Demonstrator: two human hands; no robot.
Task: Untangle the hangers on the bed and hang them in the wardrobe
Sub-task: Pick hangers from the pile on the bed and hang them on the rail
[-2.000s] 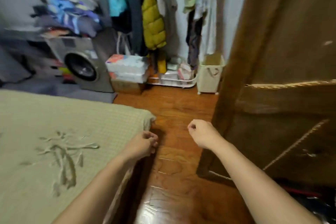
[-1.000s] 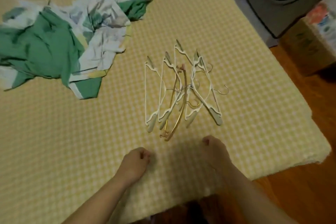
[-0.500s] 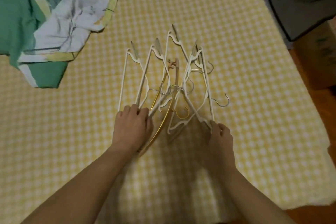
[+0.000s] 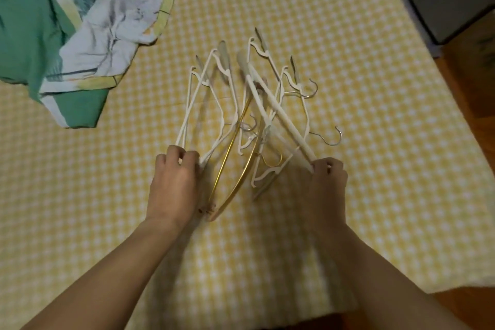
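White and gold hangers (image 4: 249,120), mid-frame on the bed (image 4: 348,61), are now partly lifted. Left hand (image 4: 174,182) grips two white ends, right hand (image 4: 328,182) one white bar; untangling has begun.

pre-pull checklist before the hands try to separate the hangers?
1. Left hand grips white hanger ends: ok.
2. Right hand grips one white hanger end: ok.
3. Hangers free of each other: not ok, they cross and overlap.
4. Gold hanger out of the pile: not ok, threaded among the white ones.
5. Metal hooks unsnagged: cannot tell.
6. Green floral cloth apart from the pile: ok.
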